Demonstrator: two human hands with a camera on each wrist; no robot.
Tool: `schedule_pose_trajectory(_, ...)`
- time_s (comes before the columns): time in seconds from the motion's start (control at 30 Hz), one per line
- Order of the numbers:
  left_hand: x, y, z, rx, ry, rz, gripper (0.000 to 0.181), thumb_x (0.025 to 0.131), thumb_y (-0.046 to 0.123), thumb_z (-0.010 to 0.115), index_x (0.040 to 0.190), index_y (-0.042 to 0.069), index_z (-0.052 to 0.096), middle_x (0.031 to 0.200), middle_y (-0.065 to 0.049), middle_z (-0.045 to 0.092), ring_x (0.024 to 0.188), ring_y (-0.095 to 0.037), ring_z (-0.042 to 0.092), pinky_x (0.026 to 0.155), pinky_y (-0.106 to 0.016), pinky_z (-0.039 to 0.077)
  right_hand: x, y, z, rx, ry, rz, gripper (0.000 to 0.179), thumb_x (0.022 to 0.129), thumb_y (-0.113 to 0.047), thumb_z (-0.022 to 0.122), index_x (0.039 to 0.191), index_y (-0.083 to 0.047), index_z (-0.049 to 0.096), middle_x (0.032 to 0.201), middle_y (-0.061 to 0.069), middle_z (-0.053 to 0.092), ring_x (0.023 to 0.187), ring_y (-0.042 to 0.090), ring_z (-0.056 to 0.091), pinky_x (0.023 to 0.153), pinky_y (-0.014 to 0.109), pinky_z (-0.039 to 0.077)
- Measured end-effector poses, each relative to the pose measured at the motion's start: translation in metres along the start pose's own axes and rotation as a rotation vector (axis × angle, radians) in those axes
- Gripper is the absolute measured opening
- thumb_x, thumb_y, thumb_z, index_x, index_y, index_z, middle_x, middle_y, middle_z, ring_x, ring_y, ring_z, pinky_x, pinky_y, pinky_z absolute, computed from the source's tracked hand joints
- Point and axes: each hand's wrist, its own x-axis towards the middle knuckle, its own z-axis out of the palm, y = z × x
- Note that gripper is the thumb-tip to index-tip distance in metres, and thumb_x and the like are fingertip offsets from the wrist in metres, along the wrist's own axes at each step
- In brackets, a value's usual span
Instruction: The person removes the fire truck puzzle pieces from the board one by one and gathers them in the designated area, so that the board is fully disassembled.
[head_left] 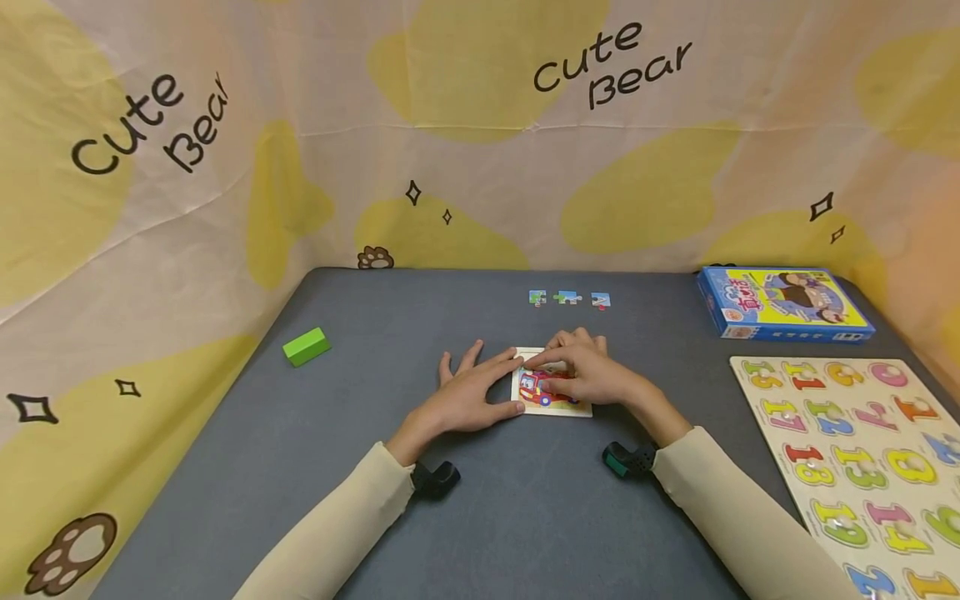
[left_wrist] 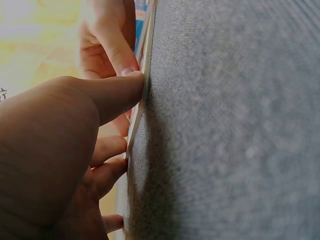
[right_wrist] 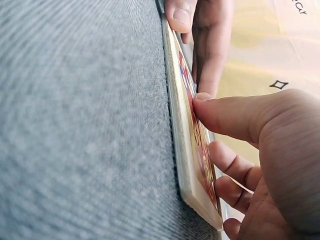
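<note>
A small jigsaw puzzle board [head_left: 567,409] with a pale frame and a red vehicle picture lies flat before me. At its left edge rests my left hand [head_left: 476,396], fingers straight and spread, with the thumb by the near corner and the index finger by the far one. My right hand [head_left: 588,373] reaches over the board from the right; its thumb [right_wrist: 230,112] and bent fingers touch the picture. Part of the picture is hidden under that hand. In the left wrist view the board's edge [left_wrist: 136,122] shows beside both hands.
Several loose jigsaw pieces [head_left: 567,297] lie in a row beyond the board. A green block [head_left: 306,347] sits at left. On the right are a blue and yellow box [head_left: 787,304] and a number board [head_left: 761,433]. Patterned cloth [head_left: 465,100] hangs behind the grey table [head_left: 480,517].
</note>
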Motion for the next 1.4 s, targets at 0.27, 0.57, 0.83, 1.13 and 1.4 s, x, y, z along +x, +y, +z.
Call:
schedule_pose_trajectory(0.27, 0.0012, 0.0006, -0.0008, -0.009, 0.028, -0.017, 0.066, 0.097, 0.054, 0.062, 0.156, 0.033, 0.042, 0.17, 0.006, 0.026, 0.16, -0.04, 0.001, 0.115, -0.075, -0.01, -0.0002, -0.0006, 0.0005, 0.03, 0.006, 0.012, 0.033, 0.092, -0.02, 0.075, 0.124, -0.025, 0.075, 0.108, 0.0, 0.059, 0.092, 0.02, 0.035, 0.081, 0.044, 0.015)
schedule_pose_trajectory(0.57, 0.0021, -0.0001, 0.001, -0.016, 0.034, -0.088, 0.073, 0.094, 0.058, 0.062, 0.158, 0.036, 0.037, 0.172, 0.003, 0.019, 0.159, -0.041, -0.005, 0.116, -0.074, -0.012, 0.0007, -0.0027, 0.0038, 0.064, 0.019, 0.044, 0.03, 0.092, -0.018, 0.074, 0.121, -0.027, 0.076, 0.108, 0.0, 0.058, 0.094, 0.022, 0.035, 0.08, 0.045, 0.014)
schedule_pose_trajectory(0.83, 0.0026, 0.001, 0.0021, -0.029, 0.047, -0.111, 0.072, 0.092, 0.059, 0.063, 0.157, 0.038, 0.039, 0.172, 0.004, 0.019, 0.159, -0.041, -0.006, 0.116, -0.073, -0.013, 0.001, -0.0039, 0.004, 0.102, 0.026, 0.071, 0.031, 0.091, -0.014, 0.072, 0.119, -0.026, 0.076, 0.113, 0.002, 0.061, 0.095, 0.024, 0.034, 0.081, 0.047, 0.013)
schedule_pose_trajectory(1.13, 0.0021, 0.0029, 0.0022, -0.064, 0.057, -0.121, 0.071, 0.092, 0.058, 0.064, 0.156, 0.038, 0.04, 0.172, 0.004, 0.019, 0.158, -0.042, -0.011, 0.116, -0.072, -0.015, 0.0017, -0.004, 0.0034, 0.114, 0.031, 0.079, 0.031, 0.09, -0.014, 0.073, 0.119, -0.027, 0.076, 0.111, 0.0, 0.062, 0.095, 0.024, 0.034, 0.08, 0.046, 0.012)
schedule_pose_trajectory(1.4, 0.0026, 0.0018, 0.0026, -0.071, 0.061, -0.107, 0.073, 0.092, 0.057, 0.064, 0.157, 0.036, 0.039, 0.172, 0.002, 0.019, 0.158, -0.043, -0.011, 0.115, -0.073, -0.016, 0.0013, -0.0024, 0.0048, 0.095, 0.051, 0.038, 0.028, 0.09, -0.015, 0.075, 0.116, -0.025, 0.076, 0.102, -0.002, 0.065, 0.092, 0.021, 0.035, 0.08, 0.045, 0.015)
